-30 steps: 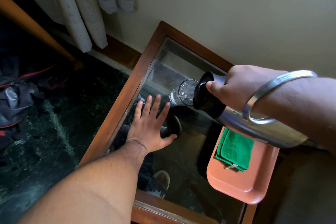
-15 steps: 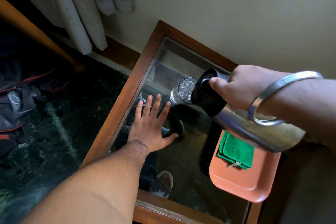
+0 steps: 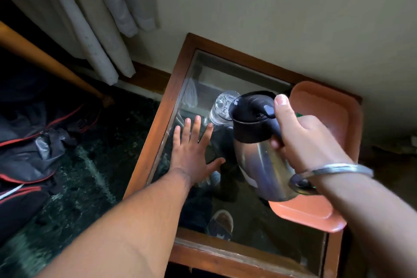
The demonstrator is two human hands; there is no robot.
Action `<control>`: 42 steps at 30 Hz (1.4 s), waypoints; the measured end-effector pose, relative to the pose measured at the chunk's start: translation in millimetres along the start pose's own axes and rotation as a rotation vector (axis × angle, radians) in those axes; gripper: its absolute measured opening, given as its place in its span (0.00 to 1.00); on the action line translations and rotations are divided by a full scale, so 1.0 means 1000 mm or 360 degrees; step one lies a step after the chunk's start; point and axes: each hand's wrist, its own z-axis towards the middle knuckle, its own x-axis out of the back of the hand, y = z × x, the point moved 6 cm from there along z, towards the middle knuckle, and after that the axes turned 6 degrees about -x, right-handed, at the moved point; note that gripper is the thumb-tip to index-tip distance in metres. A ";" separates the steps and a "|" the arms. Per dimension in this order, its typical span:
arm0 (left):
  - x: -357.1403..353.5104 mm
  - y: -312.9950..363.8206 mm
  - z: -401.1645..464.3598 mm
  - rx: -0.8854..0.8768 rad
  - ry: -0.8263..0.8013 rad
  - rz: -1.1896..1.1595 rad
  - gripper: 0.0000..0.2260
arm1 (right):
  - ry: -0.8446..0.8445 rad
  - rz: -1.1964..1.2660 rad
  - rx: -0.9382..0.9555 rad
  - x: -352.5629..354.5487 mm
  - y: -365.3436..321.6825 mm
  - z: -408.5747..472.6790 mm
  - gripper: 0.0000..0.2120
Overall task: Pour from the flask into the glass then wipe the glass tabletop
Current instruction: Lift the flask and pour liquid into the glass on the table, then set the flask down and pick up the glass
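The flask (image 3: 259, 142) hangs over the table (image 3: 158, 119) in the right hand (image 3: 300, 137), fingers clenched on its handle, thumb by the lid button — its spout just beside the glass (image 3: 222, 108), placed for pouring. The left hand (image 3: 191, 151) lies flat and released on the tabletop, likely as a brace. Against half a second ago the flask stands more upright — the orange tray (image 3: 327, 108) sits behind it.

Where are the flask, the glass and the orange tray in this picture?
flask (image 3: 266, 165): head view, on its steel body below the black top.
glass (image 3: 222, 106): head view, on its clear open rim.
orange tray (image 3: 325, 101): head view, on its bare far part by the wall.
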 end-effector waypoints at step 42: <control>0.112 0.015 -0.136 -0.0043 -0.0089 -0.0371 0.33 | 0.0610 0.1767 -0.0713 -0.147 0.166 -0.152 0.25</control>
